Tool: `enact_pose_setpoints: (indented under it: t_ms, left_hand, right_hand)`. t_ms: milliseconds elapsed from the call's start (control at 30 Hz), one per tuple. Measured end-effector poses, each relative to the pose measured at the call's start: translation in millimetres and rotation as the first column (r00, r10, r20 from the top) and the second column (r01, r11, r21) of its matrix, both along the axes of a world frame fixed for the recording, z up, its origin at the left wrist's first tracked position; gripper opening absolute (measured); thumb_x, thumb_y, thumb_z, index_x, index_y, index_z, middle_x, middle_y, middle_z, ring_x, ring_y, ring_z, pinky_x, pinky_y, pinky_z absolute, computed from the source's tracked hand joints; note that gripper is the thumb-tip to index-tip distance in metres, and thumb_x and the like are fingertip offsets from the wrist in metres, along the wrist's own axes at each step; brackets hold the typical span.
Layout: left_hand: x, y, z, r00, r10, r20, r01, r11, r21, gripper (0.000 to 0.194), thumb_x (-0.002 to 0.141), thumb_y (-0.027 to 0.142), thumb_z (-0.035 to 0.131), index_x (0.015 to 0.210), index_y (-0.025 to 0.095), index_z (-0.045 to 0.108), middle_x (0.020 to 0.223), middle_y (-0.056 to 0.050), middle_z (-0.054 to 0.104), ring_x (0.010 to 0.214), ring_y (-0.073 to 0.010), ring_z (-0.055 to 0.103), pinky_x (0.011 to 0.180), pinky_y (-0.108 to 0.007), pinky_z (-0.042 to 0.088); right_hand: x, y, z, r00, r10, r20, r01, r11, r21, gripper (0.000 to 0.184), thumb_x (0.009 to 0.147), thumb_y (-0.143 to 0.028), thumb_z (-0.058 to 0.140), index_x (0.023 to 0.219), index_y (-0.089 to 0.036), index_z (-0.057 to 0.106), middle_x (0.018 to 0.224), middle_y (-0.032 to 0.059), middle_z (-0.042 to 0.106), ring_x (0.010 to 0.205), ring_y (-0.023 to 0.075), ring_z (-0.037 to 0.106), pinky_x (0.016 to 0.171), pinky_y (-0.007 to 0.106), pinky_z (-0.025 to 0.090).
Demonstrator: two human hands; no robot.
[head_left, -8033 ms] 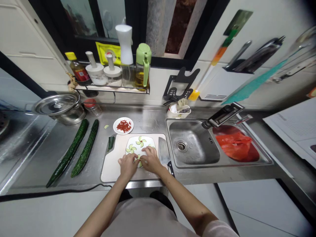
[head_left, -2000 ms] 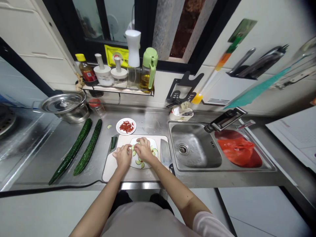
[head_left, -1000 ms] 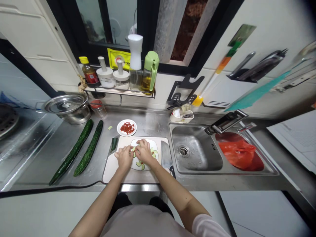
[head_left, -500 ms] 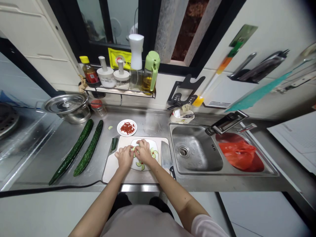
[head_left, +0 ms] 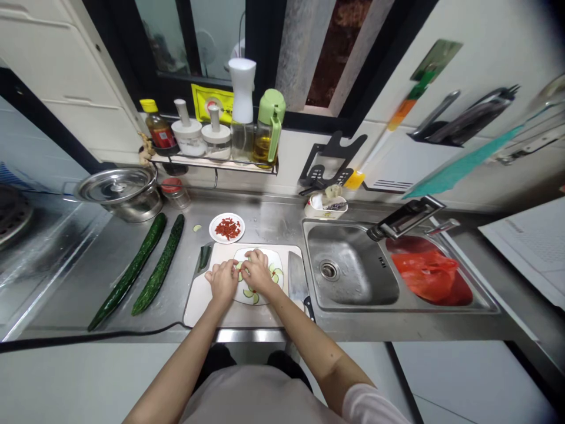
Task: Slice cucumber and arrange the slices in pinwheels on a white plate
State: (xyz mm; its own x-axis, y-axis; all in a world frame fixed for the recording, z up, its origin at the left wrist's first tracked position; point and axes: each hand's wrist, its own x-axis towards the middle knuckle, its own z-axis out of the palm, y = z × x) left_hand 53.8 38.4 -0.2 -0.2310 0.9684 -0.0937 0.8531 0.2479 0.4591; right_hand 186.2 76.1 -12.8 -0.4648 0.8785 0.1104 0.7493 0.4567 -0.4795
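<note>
Both hands have shifted over the last eight seconds, from the near edge of the plate to its left side; since half a second ago they look almost unmoved. The left hand (head_left: 223, 280) and right hand (head_left: 259, 272) meet fingertip to fingertip, fingers bent close, but whether either grip has hold of a slice cannot be told.

Beneath everything runs the stainless steel surface (head_left: 269, 221). On it, directly under the grip, lies the cutting board (head_left: 200, 306). Well left of the grip rest two cucumbers (head_left: 130, 268), apparently whole. Right of the grip, the kitchen knife (head_left: 298, 277) lies on the board. The squarish white plate (head_left: 272, 257) sits just below the grip, while a small round plate (head_left: 213, 229) of red pieces (head_left: 228, 228) stands beyond it. A cucumber chunk (head_left: 204, 257) lies left of the grip.

Two pinwheels of cucumber slices look finished, one to the right (head_left: 276, 272), one nearer the person. Slices by the fingertips suggest another underway; red pieces remain plentiful, and anything under the hands is hidden.
</note>
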Motion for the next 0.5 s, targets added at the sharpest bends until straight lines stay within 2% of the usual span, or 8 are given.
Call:
enact_pose_setpoints:
  t_ms: [500]
  left_hand:
    - [0.6,-1.2,2.4,1.000,0.000,0.002,0.000,1.000,0.009,0.027,0.087,0.025,0.049,0.107,0.023,0.066,0.100,-0.008,0.069,0.099,-0.0272,0.051,0.081,-0.039,0.025]
  right_hand:
    - [0.2,-2.1,2.0,0.998,-0.053,-0.033,0.052,0.999,-0.015,0.012,0.086,-0.026,0.059,0.081,-0.021,0.067,0.121,0.0067,0.051,0.119,0.0255,0.031,0.100,0.042,0.025]
